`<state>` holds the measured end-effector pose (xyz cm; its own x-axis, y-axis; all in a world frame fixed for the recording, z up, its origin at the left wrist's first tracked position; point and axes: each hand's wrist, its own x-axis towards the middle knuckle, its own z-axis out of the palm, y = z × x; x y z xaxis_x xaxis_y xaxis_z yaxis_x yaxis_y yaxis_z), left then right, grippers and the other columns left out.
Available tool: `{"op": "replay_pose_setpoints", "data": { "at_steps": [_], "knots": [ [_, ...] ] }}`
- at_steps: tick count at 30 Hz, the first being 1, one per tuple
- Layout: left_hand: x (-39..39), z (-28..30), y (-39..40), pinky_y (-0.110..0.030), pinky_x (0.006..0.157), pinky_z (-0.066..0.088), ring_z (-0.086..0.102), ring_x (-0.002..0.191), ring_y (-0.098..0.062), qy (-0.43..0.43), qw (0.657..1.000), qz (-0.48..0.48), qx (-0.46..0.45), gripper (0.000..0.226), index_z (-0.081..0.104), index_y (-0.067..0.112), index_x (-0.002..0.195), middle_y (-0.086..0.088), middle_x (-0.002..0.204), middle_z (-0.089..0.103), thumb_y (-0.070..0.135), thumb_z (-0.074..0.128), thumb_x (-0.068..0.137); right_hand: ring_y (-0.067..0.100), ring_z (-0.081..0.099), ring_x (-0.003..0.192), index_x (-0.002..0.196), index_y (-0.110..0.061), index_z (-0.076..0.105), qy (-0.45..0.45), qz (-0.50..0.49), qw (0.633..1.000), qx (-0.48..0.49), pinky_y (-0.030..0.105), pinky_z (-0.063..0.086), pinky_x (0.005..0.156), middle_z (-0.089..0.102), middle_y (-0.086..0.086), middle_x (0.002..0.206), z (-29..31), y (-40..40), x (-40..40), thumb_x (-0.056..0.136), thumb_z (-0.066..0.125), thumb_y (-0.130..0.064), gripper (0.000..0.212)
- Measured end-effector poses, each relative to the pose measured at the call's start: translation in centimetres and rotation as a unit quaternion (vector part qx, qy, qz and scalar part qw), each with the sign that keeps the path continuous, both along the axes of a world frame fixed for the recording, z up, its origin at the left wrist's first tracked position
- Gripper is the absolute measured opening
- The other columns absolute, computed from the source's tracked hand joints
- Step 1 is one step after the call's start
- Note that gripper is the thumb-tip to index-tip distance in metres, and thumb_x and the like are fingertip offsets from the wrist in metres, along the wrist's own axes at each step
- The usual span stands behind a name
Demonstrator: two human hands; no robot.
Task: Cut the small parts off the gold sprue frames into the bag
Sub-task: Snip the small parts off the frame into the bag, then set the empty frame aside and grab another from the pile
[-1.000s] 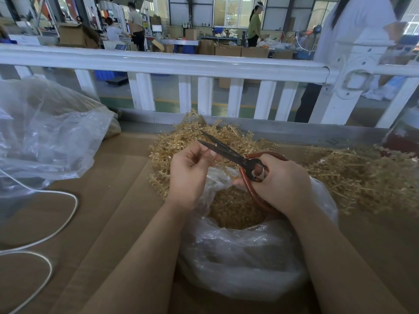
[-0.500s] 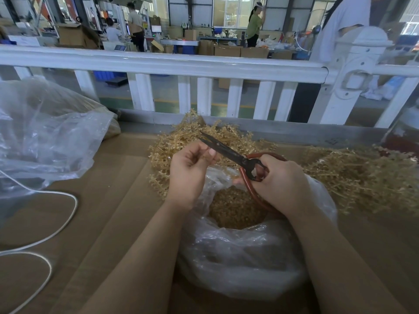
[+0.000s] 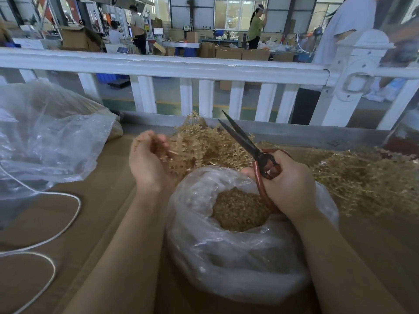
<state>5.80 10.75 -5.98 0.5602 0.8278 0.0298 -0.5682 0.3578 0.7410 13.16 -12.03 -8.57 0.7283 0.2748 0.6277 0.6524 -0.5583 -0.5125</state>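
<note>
Table (image 3: pixel 108 223): brown cardboard-covered top. On it: clear open plastic bag (image 3: pixel 238 268) of small gold parts at centre, gold sprue frames heaped behind it (image 3: pixel 204 146) and to the right (image 3: pixel 362 177), crumpled clear plastic bag (image 3: pixel 45 137) far left, white cord (image 3: pixel 68 223) looped at left edge.

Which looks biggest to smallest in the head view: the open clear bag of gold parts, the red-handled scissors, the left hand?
1. Open clear bag of gold parts
2. Red-handled scissors
3. Left hand, though close to the scissors, so unsure.
</note>
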Motion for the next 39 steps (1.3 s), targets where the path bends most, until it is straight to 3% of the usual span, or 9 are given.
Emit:
{"op": "replay_pose_setpoints", "data": {
  "at_steps": [6, 12, 18, 20, 24, 27, 30, 34, 39],
  "knots": [
    [-1.7, -1.0, 6.3, -0.031, 0.071, 0.043, 0.053, 0.079, -0.018, 0.212, 0.954, 0.211, 0.011, 0.018, 0.049, 0.012, 0.112, -0.001, 0.085, 0.061, 0.012, 0.033, 0.104, 0.001, 0.055, 0.064, 0.09, -0.027, 0.066, 0.011, -0.019, 1.0, -0.013, 0.006, 0.034, 0.061, 0.059, -0.023, 0.072, -0.1, 0.1, 0.2, 0.068, 0.052, -0.085, 0.064],
    [-3.1, -2.1, 8.0, -0.031, 0.099, 0.039, 0.051, 0.127, -0.029, 0.378, 0.876, 0.285, 0.094, 0.029, 0.051, 0.011, 0.128, -0.017, 0.14, 0.052, 0.012, 0.036, 0.103, 0.013, 0.061, 0.07, 0.09, -0.026, 0.066, 0.021, -0.032, 0.998, -0.057, 0.01, 0.036, 0.06, 0.064, -0.015, 0.074, -0.5, 0.1, 1.0, 0.066, 0.05, -0.088, 0.068],
    [-2.6, -1.3, 6.7, -0.042, 0.111, 0.018, 0.029, 0.141, -0.036, 0.569, 0.722, 0.359, 0.163, 0.05, 0.037, 0.01, 0.145, -0.021, 0.153, 0.03, 0.019, 0.03, 0.096, -0.001, 0.044, 0.06, 0.097, -0.031, 0.068, 0.024, -0.05, 0.995, -0.085, 0.011, 0.027, 0.055, 0.047, -0.028, 0.064, -0.4, 0.3, 1.1, 0.066, 0.048, -0.091, 0.071],
    [-2.3, -1.0, 5.6, -0.044, 0.11, 0.017, 0.033, 0.137, -0.038, 0.559, 0.688, 0.368, 0.282, 0.042, 0.049, 0.017, 0.136, -0.021, 0.148, 0.037, 0.019, 0.037, 0.096, -0.005, 0.039, 0.057, 0.1, -0.033, 0.068, 0.019, -0.058, 0.993, -0.1, 0.01, 0.026, 0.054, 0.045, -0.028, 0.063, -0.5, 0.3, 1.3, 0.068, 0.048, -0.091, 0.07],
    [-1.6, -0.5, 4.0, -0.044, 0.099, 0.024, 0.054, 0.107, -0.027, 0.487, 0.634, 0.17, 0.576, 0.016, 0.071, 0.03, 0.091, 0.001, 0.105, 0.068, 0.017, 0.064, 0.085, 0.005, 0.044, 0.06, 0.102, -0.032, 0.068, 0.017, -0.061, 0.99, -0.13, 0.021, 0.034, 0.055, 0.047, -0.023, 0.065, -0.6, 0.4, 1.5, 0.069, 0.044, -0.092, 0.073],
    [-1.6, 0.2, 3.3, -0.045, 0.105, 0.022, 0.055, 0.109, -0.019, 0.575, 0.558, -0.107, 0.589, 0.005, 0.066, 0.035, 0.087, 0.01, 0.103, 0.067, 0.033, 0.068, 0.083, 0.008, 0.047, 0.064, 0.103, -0.03, 0.07, 0.009, -0.057, 0.99, -0.129, 0.023, 0.035, 0.058, 0.051, -0.022, 0.071, -0.6, 0.3, 1.5, 0.07, 0.046, -0.091, 0.073],
    [-1.2, -0.1, 2.8, -0.043, 0.107, 0.027, 0.049, 0.119, -0.024, 0.614, 0.49, -0.163, 0.598, 0.019, 0.057, 0.038, 0.096, 0.002, 0.115, 0.056, 0.035, 0.067, 0.081, 0.008, 0.048, 0.066, 0.104, -0.03, 0.07, 0.007, -0.059, 0.99, -0.129, 0.02, 0.034, 0.057, 0.052, -0.022, 0.073, -0.6, 0.4, 1.4, 0.07, 0.044, -0.093, 0.076],
    [-0.8, 0.0, 2.4, -0.043, 0.103, 0.036, 0.056, 0.112, -0.024, 0.608, 0.496, -0.099, 0.612, 0.021, 0.067, 0.034, 0.101, 0.001, 0.115, 0.06, 0.033, 0.066, 0.08, 0.009, 0.047, 0.064, 0.103, -0.026, 0.072, 0.005, -0.049, 0.992, -0.114, 0.023, 0.037, 0.061, 0.05, -0.02, 0.07, -0.5, 0.5, 1.2, 0.065, 0.017, -0.102, 0.1],
    [-1.1, -0.7, 2.4, -0.032, 0.069, 0.056, 0.065, 0.074, -0.019, 0.567, 0.537, -0.076, 0.62, 0.022, 0.074, 0.02, 0.079, 0.002, 0.077, 0.069, 0.042, 0.068, 0.078, 0.01, 0.048, 0.064, 0.104, -0.026, 0.072, 0.0, -0.05, 0.99, -0.133, 0.024, 0.038, 0.06, 0.053, -0.018, 0.071, -0.4, 0.4, 1.2, 0.07, 0.037, -0.091, 0.082]
  ]
}}
